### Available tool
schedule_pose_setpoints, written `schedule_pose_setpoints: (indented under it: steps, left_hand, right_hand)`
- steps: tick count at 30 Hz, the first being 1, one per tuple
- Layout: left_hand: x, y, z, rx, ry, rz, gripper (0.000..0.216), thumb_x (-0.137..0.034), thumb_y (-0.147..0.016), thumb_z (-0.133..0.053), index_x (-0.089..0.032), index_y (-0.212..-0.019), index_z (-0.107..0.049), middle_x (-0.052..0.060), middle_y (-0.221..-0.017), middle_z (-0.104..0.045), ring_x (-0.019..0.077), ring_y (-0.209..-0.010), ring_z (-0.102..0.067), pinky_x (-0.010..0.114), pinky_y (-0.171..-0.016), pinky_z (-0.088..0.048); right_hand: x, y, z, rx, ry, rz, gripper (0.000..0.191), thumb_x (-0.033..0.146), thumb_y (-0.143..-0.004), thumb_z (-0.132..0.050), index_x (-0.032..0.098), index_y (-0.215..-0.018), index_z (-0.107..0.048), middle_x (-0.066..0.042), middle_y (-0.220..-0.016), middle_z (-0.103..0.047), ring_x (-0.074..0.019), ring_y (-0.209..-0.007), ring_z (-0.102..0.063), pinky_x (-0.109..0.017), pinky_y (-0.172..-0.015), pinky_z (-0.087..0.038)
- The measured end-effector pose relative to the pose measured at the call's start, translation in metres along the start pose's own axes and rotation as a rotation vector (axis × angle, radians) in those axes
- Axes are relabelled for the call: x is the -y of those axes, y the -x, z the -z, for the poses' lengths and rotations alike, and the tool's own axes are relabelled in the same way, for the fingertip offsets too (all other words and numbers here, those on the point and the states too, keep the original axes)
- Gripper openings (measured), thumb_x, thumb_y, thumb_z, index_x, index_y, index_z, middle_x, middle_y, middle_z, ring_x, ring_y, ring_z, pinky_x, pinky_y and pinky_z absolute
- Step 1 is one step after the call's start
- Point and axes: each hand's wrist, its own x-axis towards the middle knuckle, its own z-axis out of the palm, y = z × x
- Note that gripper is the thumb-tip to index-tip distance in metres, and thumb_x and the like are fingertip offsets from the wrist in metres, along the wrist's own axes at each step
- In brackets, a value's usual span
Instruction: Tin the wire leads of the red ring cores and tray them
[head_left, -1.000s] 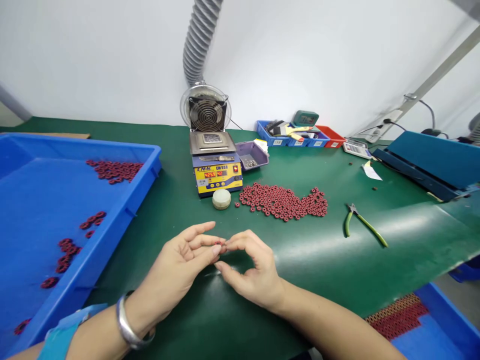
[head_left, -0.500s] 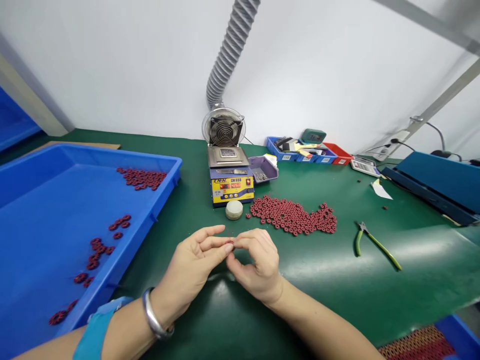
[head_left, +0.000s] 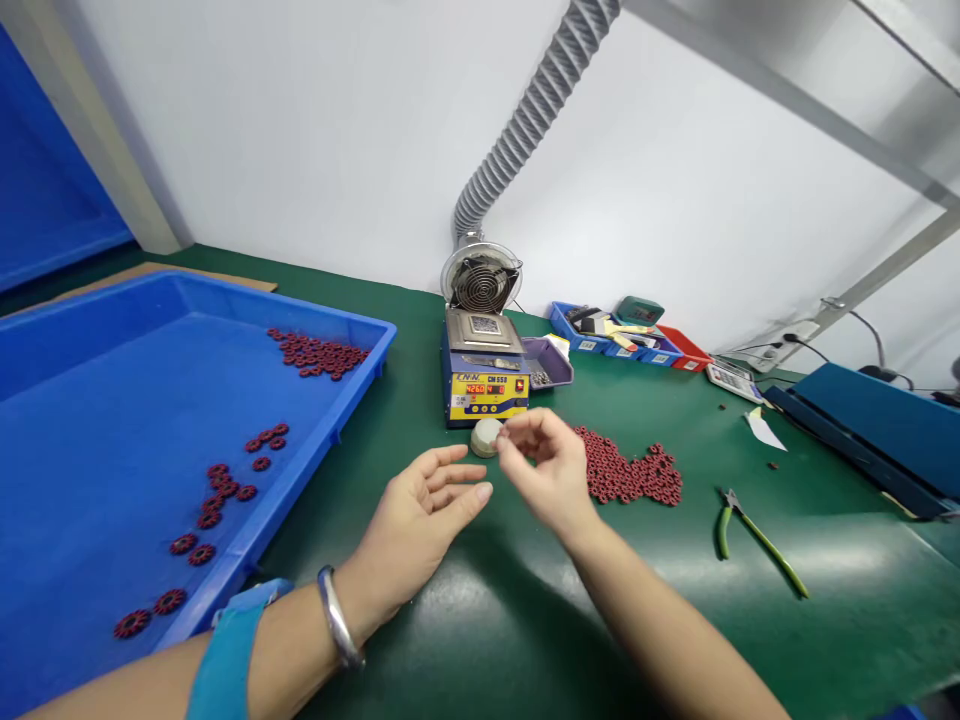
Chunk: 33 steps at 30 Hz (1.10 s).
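My left hand (head_left: 420,515) hovers over the green table with its fingers apart, and I see nothing in it. To its right, my right hand (head_left: 551,472) has thumb and forefinger pinched together at the edge of a small round pale tub (head_left: 484,438). Whatever is between those fingertips is too small to make out. Behind the tub stands a yellow-and-blue solder pot (head_left: 491,395) with red digits lit. A spread of small dark red toothed rings (head_left: 630,475) lies right of my right hand, which partly covers it.
At left, a large blue tray (head_left: 360,370) holds more red rings (head_left: 319,355). Green-handled cutters (head_left: 761,540) lie at right. Behind are a purple bin (head_left: 551,365), small blue and red bins (head_left: 686,350) with tools, and a grey duct hose (head_left: 532,120). A teal box (head_left: 877,420) sits far right.
My hands have come apart from a shared hold on a small red piece. The right moved up toward the tub; the left opened. The whole view has tilted and shifted.
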Motion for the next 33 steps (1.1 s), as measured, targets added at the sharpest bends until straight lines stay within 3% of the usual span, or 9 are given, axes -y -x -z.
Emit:
schedule_pose_setpoints:
  steps: [2,4,9,13,20,27,33]
  left_hand:
    - [0.003,0.001,0.000,0.058,-0.165,0.008,0.059,-0.035,-0.071,-0.066,-0.012,-0.119,-0.042,0.014,-0.110,-0.060,0.0217,-0.093,-0.062,0.038,-0.084,-0.048]
    - [0.007,0.003,0.000,0.135,-0.357,-0.018,0.061,-0.033,-0.071,-0.064,-0.013,-0.123,-0.040,0.014,-0.109,-0.059,0.0232,-0.095,-0.060,0.040,-0.084,-0.048]
    - [0.015,0.003,0.005,0.328,-0.714,-0.169,0.058,-0.025,-0.067,-0.064,-0.017,-0.122,-0.046,0.010,-0.107,-0.062,0.0240,-0.098,-0.058,0.041,-0.089,-0.045]
    - [0.017,-0.003,0.012,0.373,-0.840,-0.181,0.058,-0.028,-0.067,-0.063,-0.016,-0.122,-0.048,0.011,-0.108,-0.063,0.0246,-0.096,-0.059,0.041,-0.089,-0.045]
    - [0.018,-0.008,0.017,0.441,-0.941,-0.146,0.064,-0.029,-0.067,-0.063,-0.014,-0.127,-0.046,0.013,-0.112,-0.062,0.0280,-0.102,-0.057,0.043,-0.092,-0.043]
    - [0.015,-0.004,0.015,0.507,-0.952,-0.108,0.064,-0.030,-0.066,-0.063,-0.016,-0.126,-0.048,0.013,-0.114,-0.061,0.0297,-0.105,-0.056,0.044,-0.094,-0.042]
    - [0.012,-0.005,0.014,0.531,-0.956,-0.100,0.063,-0.031,-0.066,-0.065,-0.016,-0.126,-0.050,0.012,-0.113,-0.062,0.0309,-0.104,-0.056,0.045,-0.093,-0.043]
  right_hand:
    - [-0.002,-0.036,0.010,0.083,-0.085,-0.139,0.015,0.026,-0.068,-0.066,0.018,-0.076,-0.056,0.000,-0.068,-0.063,-0.0142,-0.062,-0.065,-0.027,-0.058,-0.053]
    - [-0.005,-0.078,0.018,0.108,-0.036,-0.177,0.013,0.024,-0.068,-0.066,0.017,-0.075,-0.057,0.000,-0.069,-0.065,-0.0143,-0.068,-0.067,-0.025,-0.062,-0.054]
    - [-0.013,-0.173,0.014,0.179,0.480,-0.176,0.010,0.012,-0.073,-0.055,0.012,-0.080,-0.063,-0.005,-0.074,-0.068,-0.0134,-0.070,-0.066,-0.024,-0.065,-0.053]
    - [-0.021,-0.218,0.000,0.208,0.685,-0.137,0.011,0.008,-0.069,-0.056,0.011,-0.070,-0.066,-0.007,-0.074,-0.069,-0.0186,-0.079,-0.066,-0.029,-0.077,-0.051]
    - [-0.038,-0.249,-0.021,0.264,0.953,-0.074,0.014,0.007,-0.068,-0.058,0.008,-0.075,-0.069,-0.014,-0.087,-0.070,-0.0271,-0.094,-0.064,-0.033,-0.086,-0.048]
    - [-0.048,-0.252,-0.032,0.303,1.055,-0.066,0.026,0.011,-0.070,-0.058,0.007,-0.094,-0.066,-0.016,-0.098,-0.068,-0.0273,-0.099,-0.063,-0.032,-0.086,-0.049]
    - [-0.052,-0.249,-0.036,0.336,1.079,-0.075,0.028,0.014,-0.072,-0.058,0.006,-0.098,-0.064,-0.018,-0.101,-0.067,-0.0271,-0.097,-0.064,-0.033,-0.085,-0.049]
